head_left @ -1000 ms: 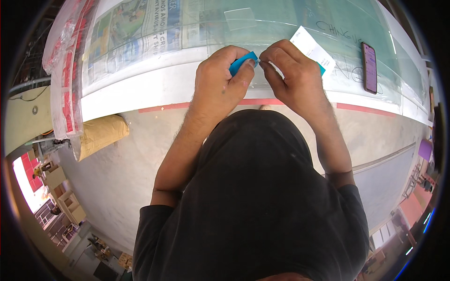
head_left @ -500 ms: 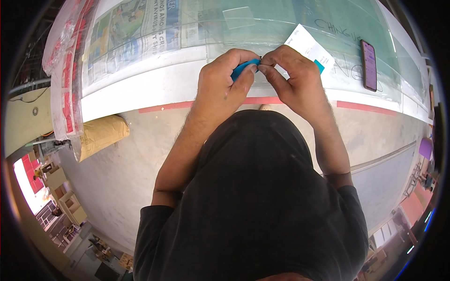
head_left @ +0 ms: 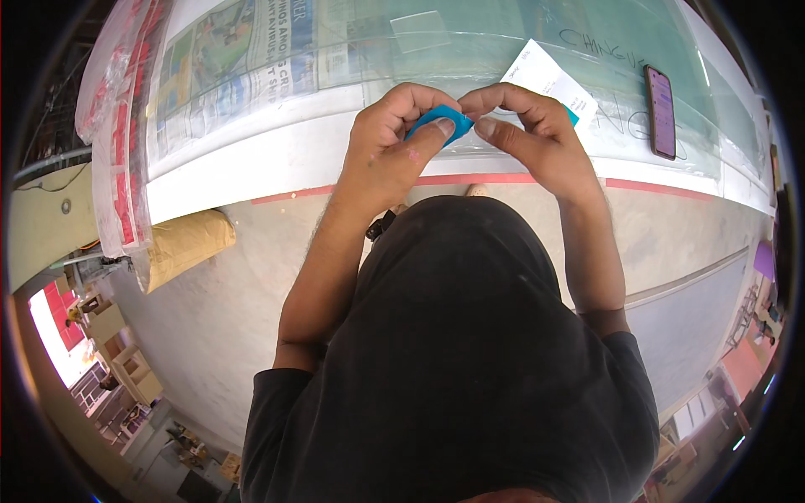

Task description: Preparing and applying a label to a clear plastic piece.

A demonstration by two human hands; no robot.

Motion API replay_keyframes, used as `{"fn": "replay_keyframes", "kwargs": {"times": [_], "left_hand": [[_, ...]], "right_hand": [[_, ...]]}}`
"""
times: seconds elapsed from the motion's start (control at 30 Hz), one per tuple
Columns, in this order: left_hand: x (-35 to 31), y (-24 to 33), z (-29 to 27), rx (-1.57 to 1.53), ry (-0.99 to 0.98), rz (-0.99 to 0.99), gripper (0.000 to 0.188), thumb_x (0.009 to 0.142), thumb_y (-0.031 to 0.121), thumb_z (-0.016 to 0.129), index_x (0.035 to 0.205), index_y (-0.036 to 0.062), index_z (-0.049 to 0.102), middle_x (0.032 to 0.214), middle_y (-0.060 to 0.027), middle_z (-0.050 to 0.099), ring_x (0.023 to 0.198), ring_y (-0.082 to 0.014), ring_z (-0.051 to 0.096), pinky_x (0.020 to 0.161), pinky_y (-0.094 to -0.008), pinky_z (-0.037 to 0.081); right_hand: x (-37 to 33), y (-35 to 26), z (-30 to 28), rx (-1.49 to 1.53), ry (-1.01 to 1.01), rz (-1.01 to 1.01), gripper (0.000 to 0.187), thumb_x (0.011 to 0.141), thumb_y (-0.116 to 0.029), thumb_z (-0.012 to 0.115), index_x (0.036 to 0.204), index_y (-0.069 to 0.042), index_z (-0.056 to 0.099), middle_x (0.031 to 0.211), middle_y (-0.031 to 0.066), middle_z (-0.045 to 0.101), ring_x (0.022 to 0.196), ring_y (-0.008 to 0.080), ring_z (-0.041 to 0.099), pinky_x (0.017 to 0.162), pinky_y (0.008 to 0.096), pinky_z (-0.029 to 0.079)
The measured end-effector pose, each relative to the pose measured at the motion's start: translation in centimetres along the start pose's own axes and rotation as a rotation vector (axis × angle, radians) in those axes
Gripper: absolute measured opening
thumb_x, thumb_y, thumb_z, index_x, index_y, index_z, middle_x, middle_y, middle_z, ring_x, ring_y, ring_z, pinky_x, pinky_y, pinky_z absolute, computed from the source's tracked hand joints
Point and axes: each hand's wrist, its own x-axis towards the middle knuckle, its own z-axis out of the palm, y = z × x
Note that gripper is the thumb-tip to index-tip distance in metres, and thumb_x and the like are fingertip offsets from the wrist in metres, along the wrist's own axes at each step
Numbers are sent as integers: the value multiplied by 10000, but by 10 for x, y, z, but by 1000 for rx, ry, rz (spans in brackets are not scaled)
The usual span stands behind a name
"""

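Note:
Over the near edge of the table, my left hand (head_left: 394,138) pinches a small blue piece (head_left: 440,121) between thumb and fingers. The piece is thin and bent, like paper or plastic sheet; I cannot tell which. My right hand (head_left: 528,134) is closed at its right-hand corner, fingertip and thumb on either side of that tip. Beyond the right hand, a white sheet of paper (head_left: 545,75) lies slanted on the table, with a blue-green patch showing at its lower corner.
A phone (head_left: 661,113) lies at the right on the glass-covered table (head_left: 251,159). Newspaper (head_left: 235,50) shows under the glass at the left, near a small clear square (head_left: 419,31). Plastic wrapping with red strips (head_left: 122,134) hangs at the left edge, above a brown paper roll (head_left: 189,243).
The blue piece has turned so more of its face shows. My right thumb has moved apart from the left one, and the right hand has shifted slightly right.

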Motion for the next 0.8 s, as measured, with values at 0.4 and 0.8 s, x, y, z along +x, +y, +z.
{"fn": "replay_keyframes", "kwargs": {"times": [0.4, 0.8], "left_hand": [[11, 2, -1, -201, -12, -65, 167, 920, 66, 626, 1061, -17, 594, 918, -130, 696, 832, -157, 678, 730, -260, 536], [15, -5, -10, -244, -25, -57, 195, 919, 98, 656, 1067, -12, 592, 902, -110, 689, 806, -131, 652, 700, -241, 508]], "right_hand": [[9, 13, -1, 469, -35, 95, 155, 899, -101, 638, 983, 11, 705, 874, 110, 710, 849, 196, 685, 881, 335, 514], [16, 10, 8, 252, -2, 24, 99, 873, -55, 688, 960, -15, 711, 868, 74, 711, 822, 150, 661, 855, 297, 495]]}}
